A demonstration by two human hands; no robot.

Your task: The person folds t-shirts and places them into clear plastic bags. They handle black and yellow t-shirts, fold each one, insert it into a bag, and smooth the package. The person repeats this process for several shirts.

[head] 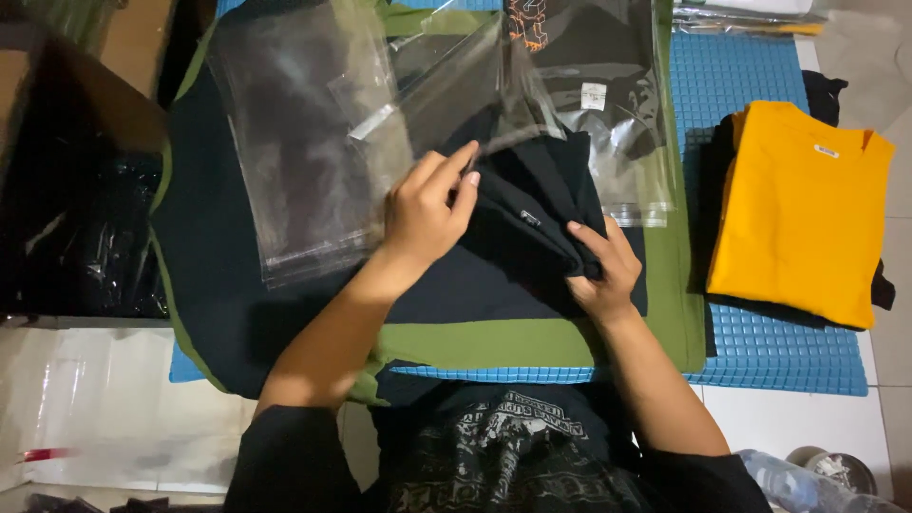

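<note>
Far left, a heap of crumpled black plastic (85, 237) lies in shadow, with white plastic sheets (104, 408) below it on the floor. Next, a clear plastic bag (304, 142) lies flat on dark cloth spread over a green cloth (475, 344). The left hand (423, 214) rests on the folded black shirt (532, 218), fingers together and pressing its upper edge at the mouth of the clear bag. The shirt sits mid-scene, between both hands. The right hand (603, 266) has its grip clamped on the shirt's lower right corner. Above, a bagged black shirt (589, 66) lies already packed. Further right, a folded yellow shirt (807, 209) tops a dark pile on the blue mat (760, 351).
</note>
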